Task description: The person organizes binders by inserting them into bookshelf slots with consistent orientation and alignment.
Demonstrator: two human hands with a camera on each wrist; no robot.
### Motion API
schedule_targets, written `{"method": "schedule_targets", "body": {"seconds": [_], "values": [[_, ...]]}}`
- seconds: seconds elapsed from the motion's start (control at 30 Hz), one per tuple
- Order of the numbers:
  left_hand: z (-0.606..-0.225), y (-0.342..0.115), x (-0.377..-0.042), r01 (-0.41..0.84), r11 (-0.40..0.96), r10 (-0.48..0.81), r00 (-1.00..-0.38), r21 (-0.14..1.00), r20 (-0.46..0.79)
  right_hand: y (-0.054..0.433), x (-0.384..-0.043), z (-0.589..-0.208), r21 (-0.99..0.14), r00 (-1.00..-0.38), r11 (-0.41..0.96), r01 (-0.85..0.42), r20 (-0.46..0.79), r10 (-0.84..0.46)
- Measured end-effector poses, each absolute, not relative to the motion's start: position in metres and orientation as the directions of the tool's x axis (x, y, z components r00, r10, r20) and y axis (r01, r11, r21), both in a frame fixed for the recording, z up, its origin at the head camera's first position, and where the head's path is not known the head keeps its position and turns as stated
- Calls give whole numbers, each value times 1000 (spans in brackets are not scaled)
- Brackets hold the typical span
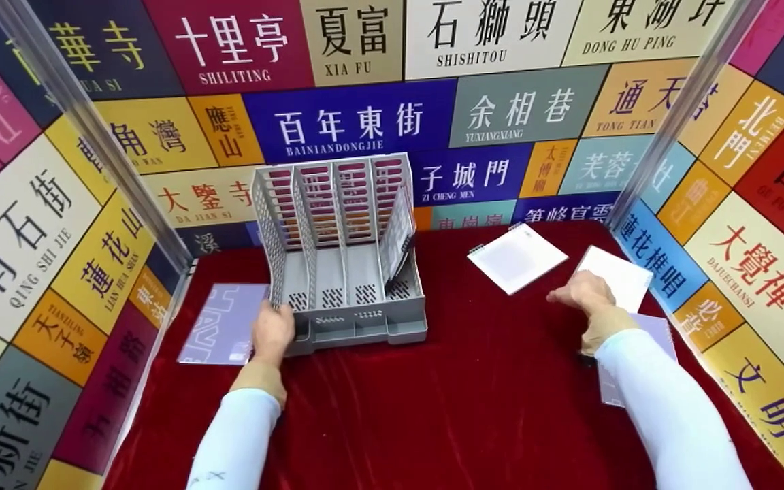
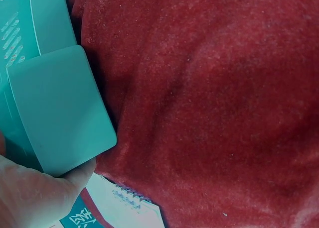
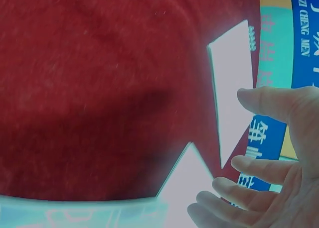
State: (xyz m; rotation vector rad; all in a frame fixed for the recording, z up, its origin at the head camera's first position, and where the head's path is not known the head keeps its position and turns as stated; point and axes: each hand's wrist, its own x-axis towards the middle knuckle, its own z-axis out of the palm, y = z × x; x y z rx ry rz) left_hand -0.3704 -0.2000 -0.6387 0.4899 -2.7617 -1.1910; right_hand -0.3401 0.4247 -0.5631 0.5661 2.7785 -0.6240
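A grey desktop file rack (image 1: 358, 328) with slotted dividers stands left of the middle in the head view. At its left side, my left hand (image 1: 273, 333) grips the wall near the front corner; the left wrist view shows the thumb against the rack's smooth corner (image 2: 62, 108). One spiral notebook (image 1: 399, 238) leans upright in the rightmost compartment. On the right, my right hand (image 1: 589, 292) hovers over a white spiral notebook (image 1: 622, 272), partly covering it. Its fingers are spread and hold nothing in the right wrist view, with the white notebook (image 3: 187, 188) beyond the fingertips.
Another white spiral notebook (image 1: 518, 258) lies at the back, right of the rack. A purple notebook (image 1: 218, 323) lies left of the rack, and a second purple one (image 1: 656, 333) is partly under the right forearm. Lettered panels (image 1: 358, 122) wall in the red cloth (image 1: 460, 408).
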Motion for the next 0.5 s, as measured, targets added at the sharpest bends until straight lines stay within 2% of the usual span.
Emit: {"method": "schedule_targets", "body": {"seconds": [0.13, 0.37, 0.5], "values": [[-630, -196, -365, -270, 624, -319, -945, 733, -76, 439, -333, -566, -354, -897, 832, 427, -284, 340], [-668, -209, -390, -229, 665, -327, -945, 711, 1, 469, -319, -568, -321, -882, 833, 451, -302, 361], [-642, -202, -372, -246, 637, -311, -949, 731, -48, 483, -311, -569, -309, -863, 818, 485, -323, 389]]}}
